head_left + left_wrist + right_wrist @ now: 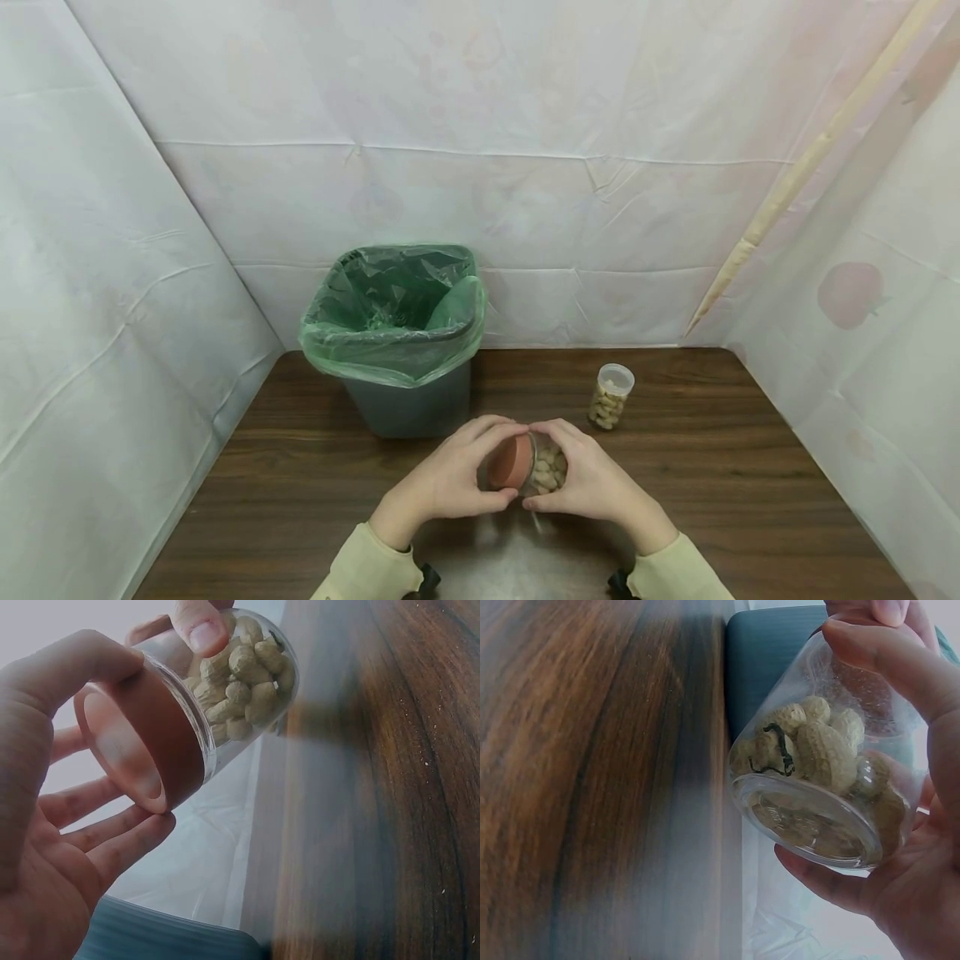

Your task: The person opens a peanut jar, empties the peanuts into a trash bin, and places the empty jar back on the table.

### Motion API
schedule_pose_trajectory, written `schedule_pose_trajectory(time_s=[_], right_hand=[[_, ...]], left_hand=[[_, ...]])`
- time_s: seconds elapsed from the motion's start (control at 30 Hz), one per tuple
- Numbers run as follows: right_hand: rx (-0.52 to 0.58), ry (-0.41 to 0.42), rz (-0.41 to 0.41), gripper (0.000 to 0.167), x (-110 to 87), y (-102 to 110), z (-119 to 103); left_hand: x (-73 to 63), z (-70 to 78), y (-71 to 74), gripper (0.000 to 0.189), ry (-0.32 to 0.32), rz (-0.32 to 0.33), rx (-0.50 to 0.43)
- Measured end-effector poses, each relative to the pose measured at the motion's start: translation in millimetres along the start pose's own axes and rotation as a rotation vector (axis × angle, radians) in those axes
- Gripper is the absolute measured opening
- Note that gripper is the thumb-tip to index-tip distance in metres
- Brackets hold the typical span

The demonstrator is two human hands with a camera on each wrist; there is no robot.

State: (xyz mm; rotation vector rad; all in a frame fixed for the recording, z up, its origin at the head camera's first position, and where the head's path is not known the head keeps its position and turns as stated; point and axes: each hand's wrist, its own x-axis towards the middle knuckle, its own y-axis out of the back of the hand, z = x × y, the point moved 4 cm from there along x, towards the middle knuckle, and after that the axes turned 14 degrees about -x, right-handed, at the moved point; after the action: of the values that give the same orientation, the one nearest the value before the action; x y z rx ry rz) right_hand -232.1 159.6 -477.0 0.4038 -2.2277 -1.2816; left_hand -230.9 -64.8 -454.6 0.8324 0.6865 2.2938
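Note:
A clear jar (pixel 548 469) of unshelled peanuts lies tilted between my two hands, above the table. Its reddish-brown lid (pixel 512 461) faces left and sits on the jar's mouth. My left hand (pixel 452 478) grips the lid's rim, thumb and fingers spread round it. Around the jar's body curls my right hand (pixel 597 481). The right wrist view shows the jar's clear base (pixel 806 825) and a dark squiggly mark (pixel 781 754) on or just inside its wall. In the left wrist view the peanuts (pixel 244 679) lie toward the jar's far end.
A smaller clear container (pixel 610 400) with a whitish top and peanuts inside stands behind my right hand. Back left is a grey bin (pixel 416 404) lined with a green bag (pixel 405 358). White cloth (pixel 525 208) hangs behind and beside the dark wooden table (pixel 720 467).

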Motion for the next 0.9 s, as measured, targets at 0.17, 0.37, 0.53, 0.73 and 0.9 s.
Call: schedule_pose_trajectory(time_s=[0.17,0.37,0.53,0.73,0.9], right_hand=[[0.020,0.002,-0.015,0.095,-1.1,-0.5,-0.9],[0.013,0.021,-0.007,0.093,-0.9,1.2,-2.2],[0.008,0.022,-0.003,0.093,0.7,3.2,-4.3],[-0.003,0.013,0.006,0.093,1.2,3.4,-5.2],[0.002,0.013,0.007,0.093,1.3,3.1,-4.9]], left_hand=[[-1.4,-1.5,0.2,0.077,0.058,0.026,-0.017],[-0.6,-3.7,-1.7,0.074,0.175,0.080,-0.019],[1.2,-1.6,-0.4,0.064,0.217,0.162,-0.019],[1.6,-5.0,-1.2,0.050,0.247,0.236,-0.017],[1.8,-6.4,-2.0,0.048,0.270,0.238,-0.028]])
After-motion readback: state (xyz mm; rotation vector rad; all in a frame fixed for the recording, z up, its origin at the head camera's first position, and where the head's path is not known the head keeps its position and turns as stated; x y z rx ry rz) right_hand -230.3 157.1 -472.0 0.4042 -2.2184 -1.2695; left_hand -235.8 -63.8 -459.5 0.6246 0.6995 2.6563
